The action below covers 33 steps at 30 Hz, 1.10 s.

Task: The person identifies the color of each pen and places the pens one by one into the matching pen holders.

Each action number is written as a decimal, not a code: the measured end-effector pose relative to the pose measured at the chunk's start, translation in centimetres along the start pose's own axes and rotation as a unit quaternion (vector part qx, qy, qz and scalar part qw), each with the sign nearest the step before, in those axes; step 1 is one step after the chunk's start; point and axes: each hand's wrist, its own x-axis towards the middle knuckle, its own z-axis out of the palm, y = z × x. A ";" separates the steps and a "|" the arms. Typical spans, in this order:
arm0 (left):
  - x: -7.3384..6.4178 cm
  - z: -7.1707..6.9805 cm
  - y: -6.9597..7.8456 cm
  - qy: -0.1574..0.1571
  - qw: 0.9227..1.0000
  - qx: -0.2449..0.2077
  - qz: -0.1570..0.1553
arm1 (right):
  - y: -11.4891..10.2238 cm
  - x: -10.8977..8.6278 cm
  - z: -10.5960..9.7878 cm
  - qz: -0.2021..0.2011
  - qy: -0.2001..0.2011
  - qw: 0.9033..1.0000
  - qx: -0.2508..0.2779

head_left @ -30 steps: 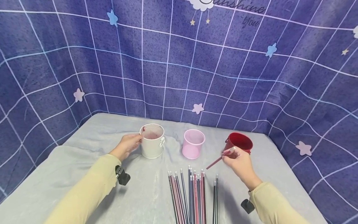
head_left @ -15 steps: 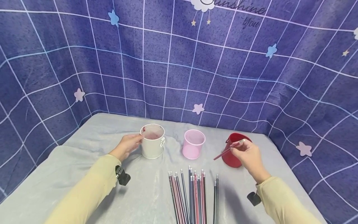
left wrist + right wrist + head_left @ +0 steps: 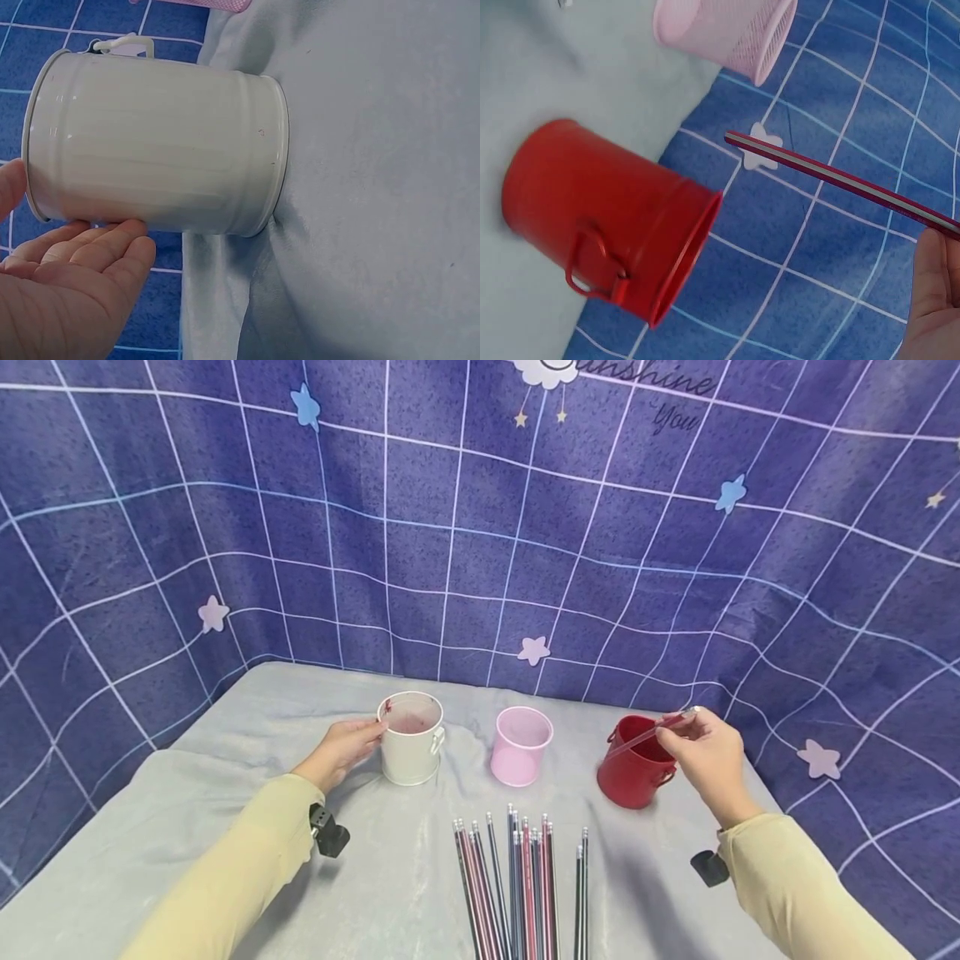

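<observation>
- Since the earlier frame, the right hand (image 3: 708,756) has moved rightward with its red pencil (image 3: 832,175), from in front of the red bucket (image 3: 633,781) to the right of its rim; the left hand (image 3: 345,753) and the white bucket (image 3: 410,758) look unchanged.
- The step in hand appears to be bringing this one pencil to the red bucket; the next move, as I judge it, calls for swinging the pencil steeper, centring its lower end over the mouth, then lowering and letting go.
- The pencil slants down and leftward from the right fingers; in the head view it crosses the bucket's mouth, while the right wrist view shows it apart from the rim (so held above, not inside).
- The right hand pinches the pencil near its eraser end; the left hand holds the white bucket at its rim, thumb at the edge and fingers against the outer wall.
- The pink cup (image 3: 517,764) stands between the two buckets, touched by neither hand; more pencils (image 3: 528,893) lie on the grey cloth (image 3: 375,877), nearer the person, between the forearms.
</observation>
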 end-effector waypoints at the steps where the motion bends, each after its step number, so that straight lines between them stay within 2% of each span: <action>1: 0.0 0.0 0.0 -0.001 1.000 0.000 0.001 | 0.0 0.1 0.0 -0.004 0.002 1.000 0.002; 10: 0.3 -0.4 0.0 0.003 1.000 0.023 0.007 | -0.5 2.0 -0.7 -0.100 -0.002 0.995 -0.024; 13: 0.3 -0.4 0.1 -0.001 1.000 0.022 0.006 | -0.7 2.9 -1.1 -0.116 0.004 0.993 -0.031; 19: 0.2 -0.3 0.0 0.002 1.000 0.018 0.007 | -0.7 4.0 -1.6 -0.126 0.007 0.991 -0.051; 24: -0.1 -0.7 0.2 0.021 1.000 0.017 -0.004 | -0.7 4.4 -1.1 -0.136 0.012 0.990 -0.045; 28: -0.1 -0.6 0.4 0.033 0.999 0.016 -0.001 | -0.7 4.9 -1.2 -0.132 0.012 0.990 -0.053; 33: 0.3 -0.1 0.2 0.023 0.999 0.022 0.008 | -0.4 5.2 -2.1 -0.116 0.003 0.990 -0.080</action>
